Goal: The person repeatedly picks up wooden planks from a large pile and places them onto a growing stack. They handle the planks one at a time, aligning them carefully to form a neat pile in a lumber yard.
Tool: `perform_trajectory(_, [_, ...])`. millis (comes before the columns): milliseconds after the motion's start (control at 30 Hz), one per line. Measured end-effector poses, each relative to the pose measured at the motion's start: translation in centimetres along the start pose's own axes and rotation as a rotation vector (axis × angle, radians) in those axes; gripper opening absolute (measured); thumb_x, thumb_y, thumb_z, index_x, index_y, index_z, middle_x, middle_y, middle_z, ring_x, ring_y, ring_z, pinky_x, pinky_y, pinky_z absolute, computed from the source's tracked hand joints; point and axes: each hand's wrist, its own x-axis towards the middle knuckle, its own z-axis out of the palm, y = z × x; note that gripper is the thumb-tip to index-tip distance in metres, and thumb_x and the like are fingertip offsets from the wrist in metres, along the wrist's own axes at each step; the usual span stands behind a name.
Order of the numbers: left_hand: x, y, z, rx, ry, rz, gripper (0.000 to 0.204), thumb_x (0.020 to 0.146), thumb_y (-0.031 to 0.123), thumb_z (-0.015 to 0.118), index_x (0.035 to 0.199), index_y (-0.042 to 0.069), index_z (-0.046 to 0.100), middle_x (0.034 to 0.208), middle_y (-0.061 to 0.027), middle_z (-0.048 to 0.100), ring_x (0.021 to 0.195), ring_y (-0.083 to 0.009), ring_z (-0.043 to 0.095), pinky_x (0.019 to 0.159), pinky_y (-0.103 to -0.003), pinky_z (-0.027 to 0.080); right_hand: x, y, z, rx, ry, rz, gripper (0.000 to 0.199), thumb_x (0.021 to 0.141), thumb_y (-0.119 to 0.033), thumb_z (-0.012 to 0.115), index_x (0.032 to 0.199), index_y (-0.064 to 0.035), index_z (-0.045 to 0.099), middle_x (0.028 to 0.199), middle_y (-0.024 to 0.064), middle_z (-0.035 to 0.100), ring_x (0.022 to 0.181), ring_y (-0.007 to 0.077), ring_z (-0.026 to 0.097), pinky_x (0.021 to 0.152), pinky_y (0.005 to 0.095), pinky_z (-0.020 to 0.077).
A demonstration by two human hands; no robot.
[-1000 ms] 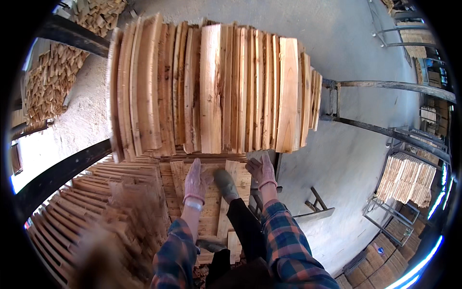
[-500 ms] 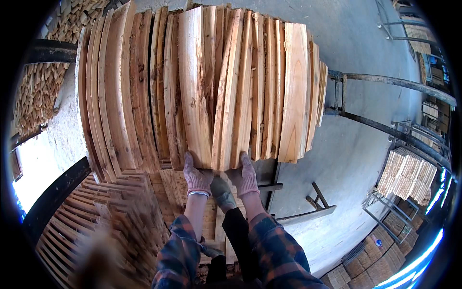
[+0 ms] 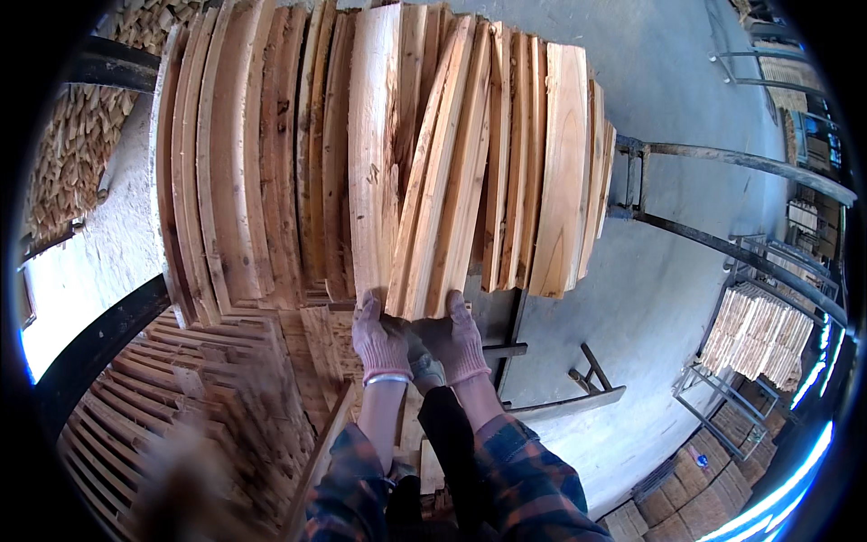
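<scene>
Bright daylight, blown-out glare at left edge. Heavy fisheye bend + black vignette at rim, blue flare lower right. Blurry blob bottom left, centre sharp.

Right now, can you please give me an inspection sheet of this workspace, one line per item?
Surface: grey concrete floor, bare on the right.
Job's things: wooden boards standing on edge in a row; a few middle boards tilted.
Clutter: stacked slats lower left; board bundles on right racks.
Grippers: left hand and right hand, gloved, grip the middle boards' lower ends.
Cables: nothing seen.
Surroundings: metal rails, more wood piles.
</scene>
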Motion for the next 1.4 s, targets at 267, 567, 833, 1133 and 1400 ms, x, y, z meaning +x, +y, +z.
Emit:
perform_trajectory(267, [-3.1,6.8,-0.2,0.021,-0.191,-0.031,0.029,0.093,0.019,0.059,0.116,0.001,0.056,0.099,-0.0084,0.062,0.089,-0.0210,0.059,0.078,-0.031,0.050,0.6,-0.1,-1.9,-0.769,-0.051,-0.052,0.046,0.087,-0.021,0.068,0.122,0.0040,0.052,0.112,0.0136,0.062,0.100,0.0251,0.063,0.086,0.0346,0.0544])
perform_trajectory(567, [-0.7,4.6,2.5,-0.225,-0.206,-0.251,0.060,0.092,0.049,0.055,0.133,0.006,0.048,0.130,-0.0131,0.055,0.115,-0.0308,0.056,0.098,-0.045,0.047,4.6,-2.1,0.3,-1.020,-0.060,-0.261,0.058,0.081,-0.028,0.072,0.127,0.0012,0.050,0.114,0.0153,0.060,0.103,0.0215,0.060,0.087,0.0299,0.0504])
perform_trajectory(833, [-7.5,4.5,-5.1,1.153,-0.203,0.717,0.041,0.093,0.013,0.054,0.130,-0.002,0.048,0.133,-0.0171,0.052,0.120,-0.0321,0.052,0.101,-0.039,0.044,-5.8,-1.9,2.8,-1.193,0.063,-0.100,0.068,0.086,-0.044,0.065,0.130,0.0044,0.047,0.118,0.0118,0.058,0.105,0.0145,0.055,0.092,0.0276,0.0437])
perform_trajectory(1133, [-16.0,8.1,-6.5,0.700,-0.592,-0.126,0.040,0.092,0.022,0.055,0.122,-0.004,0.052,0.110,-0.0130,0.062,0.102,-0.0197,0.059,0.090,-0.032,0.048,-9.7,-2.0,-3.7,-0.991,-0.148,-0.126,0.046,0.088,-0.031,0.062,0.122,0.0003,0.056,0.113,0.0107,0.062,0.104,0.0207,0.058,0.096,0.0331,0.0436])
perform_trajectory(1400, [-30.8,12.4,-3.2,0.864,-0.493,0.012,0.058,0.080,0.019,0.075,0.125,-0.005,0.048,0.108,-0.0153,0.065,0.095,-0.0237,0.064,0.084,-0.033,0.052,-22.0,-1.3,1.8,-0.621,-0.103,0.021,0.048,0.088,-0.043,0.060,0.116,-0.0041,0.058,0.107,0.0053,0.063,0.099,0.0144,0.059,0.085,0.0301,0.0491])
